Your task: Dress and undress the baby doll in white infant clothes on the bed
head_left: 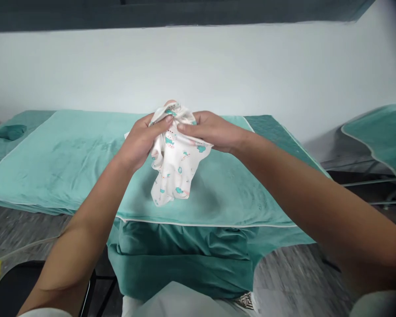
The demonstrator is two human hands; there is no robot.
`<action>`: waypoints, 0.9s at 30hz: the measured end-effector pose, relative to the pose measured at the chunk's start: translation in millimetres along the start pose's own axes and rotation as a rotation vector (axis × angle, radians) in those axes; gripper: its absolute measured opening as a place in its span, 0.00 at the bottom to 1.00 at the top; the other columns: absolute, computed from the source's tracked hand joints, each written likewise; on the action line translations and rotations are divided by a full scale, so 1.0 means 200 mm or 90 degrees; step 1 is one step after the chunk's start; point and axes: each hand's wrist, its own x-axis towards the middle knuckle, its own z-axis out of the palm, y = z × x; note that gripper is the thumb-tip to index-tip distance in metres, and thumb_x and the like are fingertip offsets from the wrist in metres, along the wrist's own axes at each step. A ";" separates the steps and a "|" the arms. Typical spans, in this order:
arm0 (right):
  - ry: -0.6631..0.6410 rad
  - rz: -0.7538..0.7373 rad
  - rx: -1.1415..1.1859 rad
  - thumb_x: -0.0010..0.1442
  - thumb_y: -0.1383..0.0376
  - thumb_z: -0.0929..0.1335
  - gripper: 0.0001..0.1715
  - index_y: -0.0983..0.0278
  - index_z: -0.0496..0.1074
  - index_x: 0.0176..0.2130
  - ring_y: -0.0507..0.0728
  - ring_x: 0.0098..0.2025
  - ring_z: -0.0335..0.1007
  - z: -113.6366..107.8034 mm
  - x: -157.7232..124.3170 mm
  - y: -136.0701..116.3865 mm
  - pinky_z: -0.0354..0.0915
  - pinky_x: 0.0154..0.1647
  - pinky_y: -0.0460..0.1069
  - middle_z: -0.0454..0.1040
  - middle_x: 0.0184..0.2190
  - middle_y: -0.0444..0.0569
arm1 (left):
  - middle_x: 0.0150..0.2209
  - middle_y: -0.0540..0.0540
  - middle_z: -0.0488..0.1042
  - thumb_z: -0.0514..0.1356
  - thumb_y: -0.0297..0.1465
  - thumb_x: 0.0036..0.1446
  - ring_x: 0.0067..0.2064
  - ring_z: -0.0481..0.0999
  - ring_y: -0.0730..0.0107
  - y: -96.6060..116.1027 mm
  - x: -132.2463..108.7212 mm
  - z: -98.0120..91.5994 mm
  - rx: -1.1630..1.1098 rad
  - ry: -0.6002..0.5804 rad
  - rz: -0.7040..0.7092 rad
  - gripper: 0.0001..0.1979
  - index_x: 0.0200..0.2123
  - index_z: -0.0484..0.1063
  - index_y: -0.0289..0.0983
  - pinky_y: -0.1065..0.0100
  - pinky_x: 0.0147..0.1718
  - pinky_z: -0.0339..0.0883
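Observation:
A small white garment [173, 165] with teal and pink prints hangs bunched above the teal bed cover [69, 163]. My left hand [141, 138] is closed on its upper left part, thumb pressed on the cloth. My right hand [214, 131] is closed on its upper right part, fingers pinching the fabric next to the left thumb. The lower end of the garment droops down and touches the bed cover. Both forearms reach in from the bottom corners of the view.
The bed stands against a white wall [251, 70]. A teal pillow roll [8, 131] lies at the far left. A second teal-covered bed [379, 132] stands at the right. A black chair [16, 286] sits at bottom left on a grey floor.

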 end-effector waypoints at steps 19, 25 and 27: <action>-0.041 0.187 0.110 0.49 0.44 0.80 0.30 0.64 0.79 0.40 0.59 0.37 0.80 0.10 -0.08 0.26 0.75 0.35 0.50 0.83 0.37 0.51 | 0.37 0.44 0.84 0.74 0.42 0.52 0.36 0.83 0.59 -0.27 -0.13 -0.02 -0.119 -0.046 -0.166 0.20 0.43 0.81 0.36 0.64 0.34 0.75; 0.024 0.125 0.144 0.53 0.54 0.79 0.22 0.63 0.81 0.43 0.60 0.42 0.81 0.07 -0.06 0.31 0.75 0.41 0.51 0.84 0.40 0.50 | 0.41 0.41 0.85 0.76 0.44 0.46 0.41 0.83 0.54 -0.29 -0.12 -0.09 -0.090 -0.145 -0.224 0.26 0.45 0.81 0.35 0.62 0.39 0.76; 0.096 0.088 0.198 0.54 0.56 0.78 0.19 0.64 0.81 0.42 0.59 0.42 0.81 0.06 -0.04 0.34 0.74 0.42 0.51 0.84 0.40 0.50 | 0.42 0.40 0.85 0.78 0.39 0.43 0.43 0.83 0.54 -0.30 -0.12 -0.12 -0.062 -0.220 -0.267 0.27 0.46 0.81 0.34 0.61 0.42 0.76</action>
